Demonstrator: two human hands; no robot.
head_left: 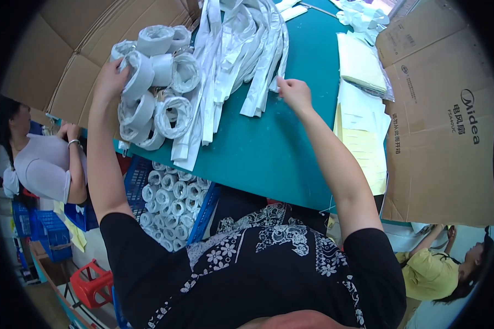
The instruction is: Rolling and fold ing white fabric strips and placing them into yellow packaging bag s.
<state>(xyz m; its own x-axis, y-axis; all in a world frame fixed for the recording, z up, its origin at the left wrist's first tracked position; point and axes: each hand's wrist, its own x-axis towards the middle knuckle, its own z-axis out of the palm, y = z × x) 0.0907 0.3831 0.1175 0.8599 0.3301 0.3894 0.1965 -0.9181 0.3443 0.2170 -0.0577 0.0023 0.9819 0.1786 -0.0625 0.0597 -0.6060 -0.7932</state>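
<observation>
My left hand (113, 81) is at the left side of the table, its fingers closed over the rim of a white coiled roll (141, 77). That roll belongs to a stacked group of similar rolls, among them one lower right (173, 117) with its round opening facing me. Just right of the stack, long flat white strips (241, 52) lie in a loose bundle, their ends fanned toward me. My right hand (295, 95) pinches the end of the rightmost strip (280, 71) between thumb and fingers. Its other fingers are curled in.
Under the table edge, a blue crate (206, 211) holds many small white rolls. Cardboard (66, 33) stands left, and a large carton (439, 115) right. Yellow and white sheets (362, 148) lie along the green table's (269, 164) right side. Two other people sit nearby, left and right.
</observation>
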